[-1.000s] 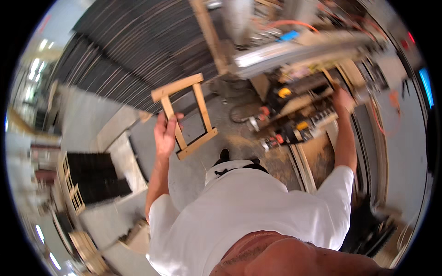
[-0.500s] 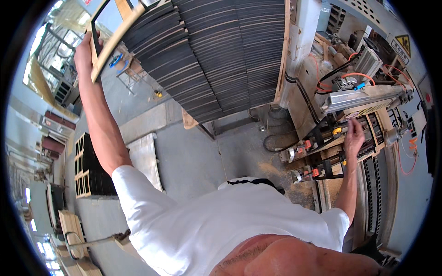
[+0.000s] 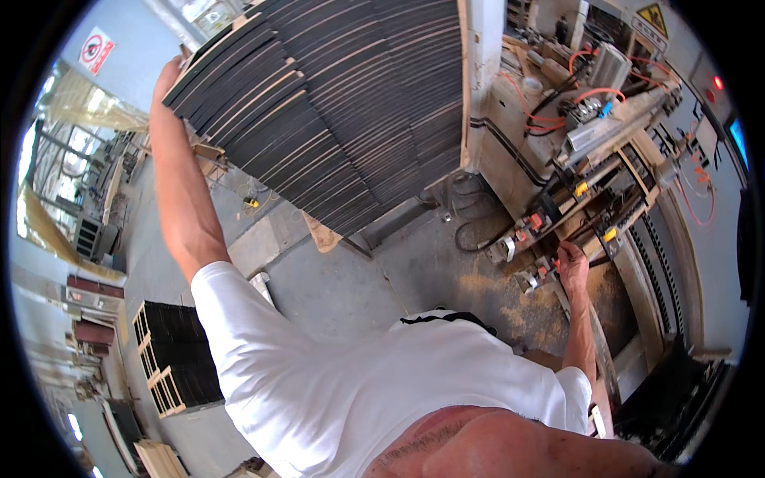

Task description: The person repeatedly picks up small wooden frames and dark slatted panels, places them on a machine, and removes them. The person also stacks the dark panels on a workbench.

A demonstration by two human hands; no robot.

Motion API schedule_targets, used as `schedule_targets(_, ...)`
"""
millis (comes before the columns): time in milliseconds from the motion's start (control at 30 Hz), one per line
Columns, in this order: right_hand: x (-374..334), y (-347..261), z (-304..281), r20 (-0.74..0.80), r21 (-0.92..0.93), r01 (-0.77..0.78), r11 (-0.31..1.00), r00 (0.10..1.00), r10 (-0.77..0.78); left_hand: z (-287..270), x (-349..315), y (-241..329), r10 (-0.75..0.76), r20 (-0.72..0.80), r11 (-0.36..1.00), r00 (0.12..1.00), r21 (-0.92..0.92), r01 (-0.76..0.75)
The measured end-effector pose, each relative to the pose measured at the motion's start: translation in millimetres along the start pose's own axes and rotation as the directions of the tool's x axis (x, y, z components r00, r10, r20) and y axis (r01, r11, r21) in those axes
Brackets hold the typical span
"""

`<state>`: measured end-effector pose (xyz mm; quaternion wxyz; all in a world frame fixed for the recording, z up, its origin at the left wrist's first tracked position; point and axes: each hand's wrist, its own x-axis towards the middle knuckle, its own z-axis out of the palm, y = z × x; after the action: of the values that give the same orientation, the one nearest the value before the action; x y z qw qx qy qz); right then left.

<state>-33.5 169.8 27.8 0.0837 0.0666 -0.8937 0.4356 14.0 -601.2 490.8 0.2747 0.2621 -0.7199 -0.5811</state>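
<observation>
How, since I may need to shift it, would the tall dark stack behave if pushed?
The tall dark stack probably feels heavy, given its many layers. Some layers might slide separately, since their edges jut unevenly.

Matt, rough-edged stack [image 3: 358, 95] with streaks of bare wood, far; shiny metal rail [image 3: 591, 136], right; matt cloth shirt [image 3: 374, 366], near.

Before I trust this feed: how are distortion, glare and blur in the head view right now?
Head view: straight edges bow toward the black rim; bright windows wash out at far left, and a red light glows at upper right; the right hand looks fairly sharp; the left hand, at the dark stack, has its fingers mostly hidden.
</observation>
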Motion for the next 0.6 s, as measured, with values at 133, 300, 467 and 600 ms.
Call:
schedule_targets(133, -41, -8, -36, -0.083, -0.112, -0.172, 0.979, 0.983, 0.163, -10, -22, -22, -0.1, -0.086, 0.966, 0.991, -0.249, 0.076)
schedule_targets(300, -122, 60, -98, -0.345, -0.101, -0.406, 0.908, 0.871, 0.351, 56, -116, -129, 0.458, -0.322, 0.881, 0.828, 0.041, -0.471)
schedule_targets(467, -223, 110, -173, -0.636, -0.304, -0.575, 0.76, 0.716, 0.288, 94, -220, -412, 0.449, -0.058, 0.78, 0.892, 0.512, -0.359)
schedule_targets(600, -345, 132, -227, -0.73, -0.389, -0.824, 0.412, 0.549, 0.407, 163, -305, -594, -0.249, 0.383, 0.698, 0.889, 0.708, -0.11)
